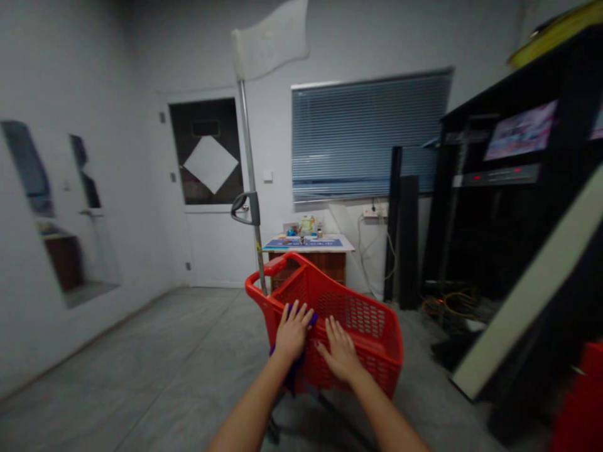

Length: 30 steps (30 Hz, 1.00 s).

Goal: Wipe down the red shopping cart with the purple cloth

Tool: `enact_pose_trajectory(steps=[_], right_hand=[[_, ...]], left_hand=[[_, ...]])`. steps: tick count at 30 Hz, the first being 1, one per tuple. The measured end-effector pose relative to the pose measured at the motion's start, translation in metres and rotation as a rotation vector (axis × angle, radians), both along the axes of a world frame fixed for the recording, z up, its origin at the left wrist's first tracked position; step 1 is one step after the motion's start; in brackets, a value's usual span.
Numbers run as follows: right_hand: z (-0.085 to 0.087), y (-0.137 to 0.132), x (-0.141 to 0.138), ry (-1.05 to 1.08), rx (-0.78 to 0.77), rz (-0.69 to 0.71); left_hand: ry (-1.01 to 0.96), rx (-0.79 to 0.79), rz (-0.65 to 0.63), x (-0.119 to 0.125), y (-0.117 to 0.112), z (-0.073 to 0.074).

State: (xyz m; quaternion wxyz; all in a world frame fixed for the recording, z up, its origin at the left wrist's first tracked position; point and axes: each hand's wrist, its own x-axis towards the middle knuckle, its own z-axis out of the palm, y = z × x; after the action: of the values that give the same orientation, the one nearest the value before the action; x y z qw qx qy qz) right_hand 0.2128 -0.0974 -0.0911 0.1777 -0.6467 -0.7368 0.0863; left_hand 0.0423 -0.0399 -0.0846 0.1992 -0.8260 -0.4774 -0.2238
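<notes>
Resting spread left hand on purple cloth against red plastic cart basket, spread right hand flat on basket mesh, neither pinching. Basket seemed light, stiff; top rim likely best grip. Grey floor beneath, wooden desk beyond.

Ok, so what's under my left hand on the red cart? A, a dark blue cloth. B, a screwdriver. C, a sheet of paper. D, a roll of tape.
A. The left hand sits on a dark blue cloth against the red plastic shopping cart.
</notes>
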Motion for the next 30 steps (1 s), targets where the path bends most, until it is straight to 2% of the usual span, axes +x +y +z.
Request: enact_pose_trajectory(steps=[4, 8, 12, 15, 18, 23, 26, 30], right_hand=[[-0.001, 0.000, -0.002, -0.006, 0.013, -0.013], [-0.001, -0.001, -0.001, -0.015, 0.004, -0.004], [-0.002, -0.001, 0.000, -0.009, -0.003, -0.004], [-0.003, -0.001, -0.002, -0.009, 0.022, -0.008], [-0.002, 0.000, -0.004, -0.017, 0.030, -0.020], [0.003, -0.004, 0.001, -0.053, -0.010, -0.055], [0.001, -0.008, 0.009, -0.064, -0.005, -0.032], [-0.004, -0.012, 0.015, -0.066, 0.022, 0.040]], left_hand=[[-0.012, -0.034, -0.014, 0.008, -0.007, -0.003], [0.057, -0.070, -0.086, 0.005, -0.006, 0.004], [0.005, -0.068, -0.015, -0.004, -0.002, 0.012], [-0.037, -0.067, 0.004, -0.001, -0.006, 0.008], [-0.013, -0.097, -0.038, 0.008, -0.013, 0.004], [0.004, -0.128, -0.064, 0.013, -0.012, 0.007], [-0.021, -0.119, -0.044, 0.013, -0.010, 0.007], [-0.091, -0.087, 0.037, 0.019, -0.012, -0.001]])
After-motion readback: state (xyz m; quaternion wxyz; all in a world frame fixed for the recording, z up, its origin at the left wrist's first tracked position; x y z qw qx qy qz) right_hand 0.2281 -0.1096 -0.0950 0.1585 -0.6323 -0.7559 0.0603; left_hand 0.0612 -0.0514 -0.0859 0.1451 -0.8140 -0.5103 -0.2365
